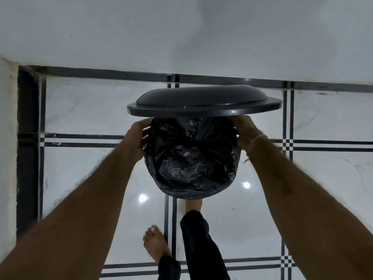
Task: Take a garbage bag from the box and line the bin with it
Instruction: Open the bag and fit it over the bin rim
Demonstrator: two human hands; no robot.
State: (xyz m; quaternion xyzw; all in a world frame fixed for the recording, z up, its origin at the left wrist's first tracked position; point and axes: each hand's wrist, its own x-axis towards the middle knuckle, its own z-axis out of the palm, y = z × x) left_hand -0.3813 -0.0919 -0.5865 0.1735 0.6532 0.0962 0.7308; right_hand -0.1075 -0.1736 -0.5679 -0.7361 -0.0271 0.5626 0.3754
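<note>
We look straight down at the bin [193, 190] in the middle of the frame, its lid [203, 105] raised above the opening. The black garbage bag [191, 158] lines the inside, folded over the rim. Our left hand [139, 138] grips the bag's edge at the rim's left side; our right hand [245, 132] grips it at the right. One foot [155, 245] stands on the tiled floor [80, 110] (glossy, with dark stripes).

Garbage bag [191, 158]: thin black plastic, crinkled, shiny. Lid [203, 102] above bag: smooth glossy black plastic. Floor [323, 178] below bag: polished glossy marble-look tile.
</note>
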